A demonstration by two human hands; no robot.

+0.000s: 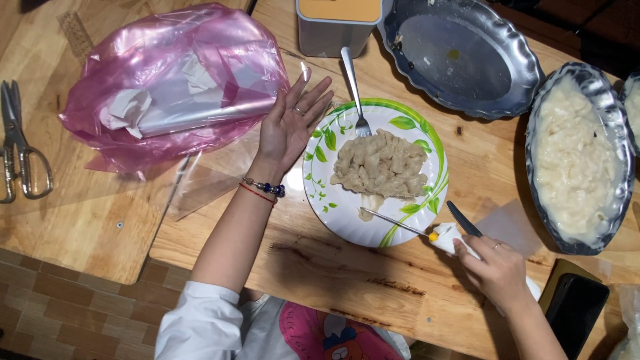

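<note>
a person's right hand [499,270] is gripping a white lighter [448,238], its thin metal nozzle lying over the near rim of a leaf-patterned plate [325,193] and pointing left and away toward the dough pile [381,165], which is sitting just beyond the tip. the left hand [291,121] is resting open, palm up, beside the plate's left rim, holding nothing. a fork [355,90] is leaning into the dough's far side. a pink bag [173,80], scissors [17,143] and silver trays [460,57] are crowding the wooden table [347,280].

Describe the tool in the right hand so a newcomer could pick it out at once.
Start at the round leaf-patterned plate of pale dough in the middle of the wooden table. At its lower right edge, the right hand grips a white-handled tool. Unlike the fork, it has one thin metal needle pointing left over the plate.
</note>
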